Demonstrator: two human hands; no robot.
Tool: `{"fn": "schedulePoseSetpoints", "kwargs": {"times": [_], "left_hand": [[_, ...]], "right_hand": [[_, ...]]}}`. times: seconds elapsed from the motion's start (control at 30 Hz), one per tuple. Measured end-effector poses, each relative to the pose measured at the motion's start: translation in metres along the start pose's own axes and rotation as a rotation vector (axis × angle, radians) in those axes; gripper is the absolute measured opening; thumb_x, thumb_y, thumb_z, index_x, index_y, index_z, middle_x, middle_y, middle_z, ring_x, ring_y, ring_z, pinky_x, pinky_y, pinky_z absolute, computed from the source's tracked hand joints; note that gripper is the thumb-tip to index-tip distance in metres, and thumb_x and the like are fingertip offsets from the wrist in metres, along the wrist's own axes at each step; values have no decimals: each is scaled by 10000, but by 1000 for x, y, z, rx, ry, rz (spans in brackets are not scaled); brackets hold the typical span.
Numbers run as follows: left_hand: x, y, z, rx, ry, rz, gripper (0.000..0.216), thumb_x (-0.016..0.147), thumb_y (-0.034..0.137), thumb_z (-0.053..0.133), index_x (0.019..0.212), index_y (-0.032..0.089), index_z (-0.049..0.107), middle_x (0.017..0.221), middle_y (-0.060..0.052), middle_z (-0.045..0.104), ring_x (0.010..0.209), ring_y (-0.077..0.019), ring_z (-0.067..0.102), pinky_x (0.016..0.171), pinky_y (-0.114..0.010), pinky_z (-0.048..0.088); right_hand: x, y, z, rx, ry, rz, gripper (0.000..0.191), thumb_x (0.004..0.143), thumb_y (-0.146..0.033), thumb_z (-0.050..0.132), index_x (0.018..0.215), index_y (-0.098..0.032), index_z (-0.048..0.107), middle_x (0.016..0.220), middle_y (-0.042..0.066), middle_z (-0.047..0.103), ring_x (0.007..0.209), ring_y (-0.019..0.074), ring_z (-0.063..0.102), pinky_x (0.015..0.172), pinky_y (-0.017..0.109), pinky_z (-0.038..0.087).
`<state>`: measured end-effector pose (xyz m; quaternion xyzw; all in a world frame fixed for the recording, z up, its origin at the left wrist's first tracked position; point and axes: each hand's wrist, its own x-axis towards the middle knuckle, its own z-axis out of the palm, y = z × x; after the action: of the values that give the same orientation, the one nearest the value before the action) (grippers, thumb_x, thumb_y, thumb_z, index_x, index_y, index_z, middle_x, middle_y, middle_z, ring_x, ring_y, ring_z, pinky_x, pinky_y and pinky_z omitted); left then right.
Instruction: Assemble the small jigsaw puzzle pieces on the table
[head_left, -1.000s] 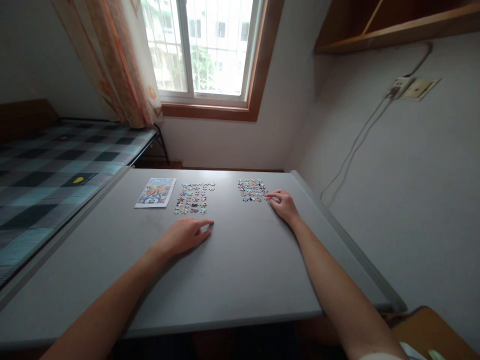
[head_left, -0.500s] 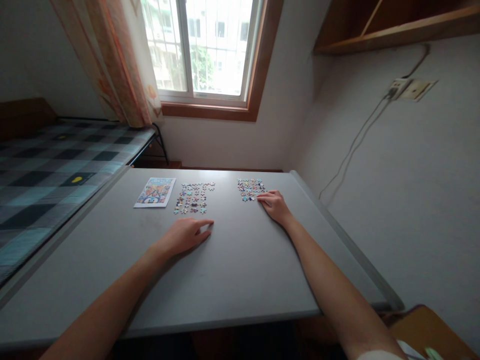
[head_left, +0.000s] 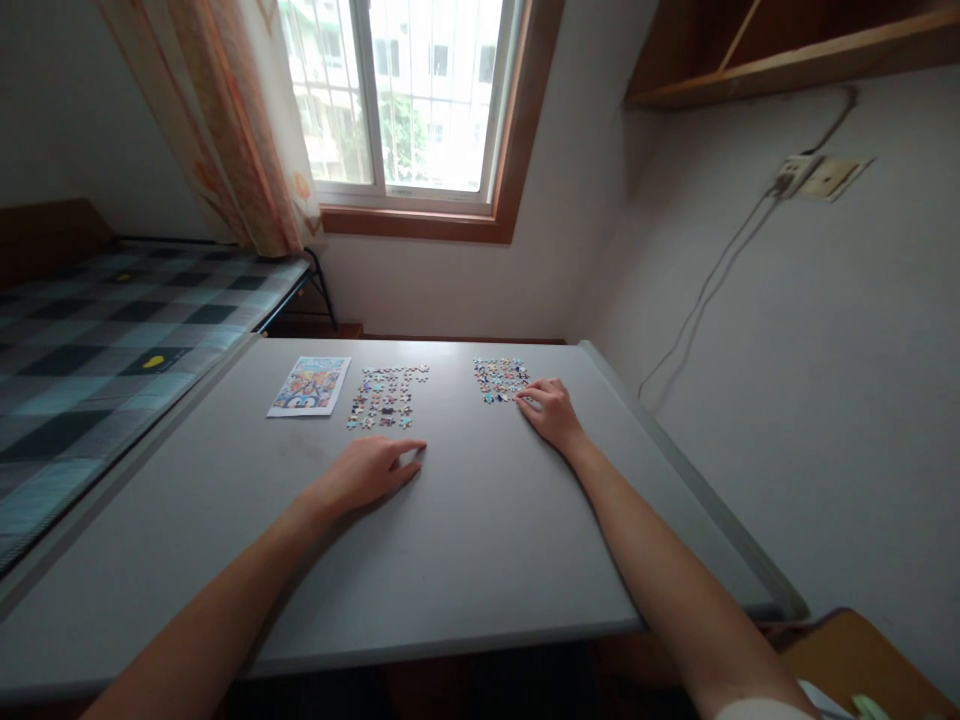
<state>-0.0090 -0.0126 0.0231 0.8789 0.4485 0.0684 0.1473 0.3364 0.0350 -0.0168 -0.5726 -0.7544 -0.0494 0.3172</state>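
Observation:
My left hand lies palm down on the grey table, fingers stretched toward the right, holding nothing. Just beyond it is a group of loose jigsaw pieces laid out in rows. My right hand rests at the right edge of a second cluster of jigsaw pieces; its fingertips pinch together on a small pale piece. A colourful puzzle picture card lies flat to the left of the pieces.
A bed with a checked blue cover runs along the table's left side. A window with an orange curtain is behind the table. The white wall on the right carries a socket with cables. A wooden shelf hangs above.
My right hand slid left along the edge of the right cluster and closed its fingertips on a piece. My left hand stayed where it was.

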Motion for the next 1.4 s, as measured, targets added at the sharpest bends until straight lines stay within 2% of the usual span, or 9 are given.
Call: {"fn": "schedulePoseSetpoints", "kwargs": {"times": [0.27,0.4,0.5,0.6,0.83,0.97,1.07,1.2,1.4], "left_hand": [[0,2,-2,6,-6,-7,418,860,459,429,1208,298,596,681,-1,659,619,-140,565,604,-226,367],[0,2,-1,7,-11,0,414,864,457,424,1216,310,587,690,4,662,623,-142,564,598,-229,353],[0,3,-1,7,-9,-3,414,863,447,424,1213,302,591,689,-1,657,617,-140,559,599,-231,353],[0,3,-2,2,-12,-12,416,858,446,431,1208,295,597,677,-3,649,609,-137,553,605,-230,363],[0,4,-3,6,-13,-18,412,857,453,434,1204,305,599,685,-1,652,614,-137,553,603,-227,367],[-1,4,-2,-2,-9,-17,411,861,449,433,1206,301,597,688,0,654,607,-132,550,602,-225,364],[0,4,-3,-7,-6,-17,416,858,452,433,1197,286,606,688,-7,655,607,-132,550,600,-225,362],[0,5,-3,4,0,-14,413,860,455,429,1200,295,602,690,-3,657,605,-134,549,587,-230,348],[0,4,-2,4,-3,-7,417,866,459,423,1210,297,592,694,-1,661,600,-130,548,577,-231,334]], "right_hand": [[-3,-1,-1,-20,-17,-10,172,823,-265,559,867,-254,725,916,54,667,927,240,487,837,391,388],[-2,-13,1,-38,46,17,207,836,-268,539,950,-230,707,932,70,643,918,238,489,825,379,389],[0,-27,7,-60,31,-9,208,849,-266,528,967,-243,698,976,68,639,966,247,474,840,389,367],[5,-40,15,-62,-15,-45,199,859,-290,529,956,-244,696,997,67,636,1004,253,459,851,401,349],[16,-55,27,-122,13,-25,194,828,-365,572,825,-236,716,965,88,608,984,281,429,840,435,352],[16,-57,26,-103,-7,-19,162,818,-274,567,815,-240,726,965,84,606,992,277,419,846,428,361],[15,-56,26,-62,-20,-31,189,799,-209,562,888,-250,725,972,73,619,988,268,427,850,420,370],[14,-54,27,-41,-12,-40,195,815,-218,552,896,-259,724,962,63,644,986,267,437,861,432,362],[15,-48,31,16,-76,-91,216,836,-180,534,852,-273,728,963,31,672,993,239,456,880,397,361]]}}
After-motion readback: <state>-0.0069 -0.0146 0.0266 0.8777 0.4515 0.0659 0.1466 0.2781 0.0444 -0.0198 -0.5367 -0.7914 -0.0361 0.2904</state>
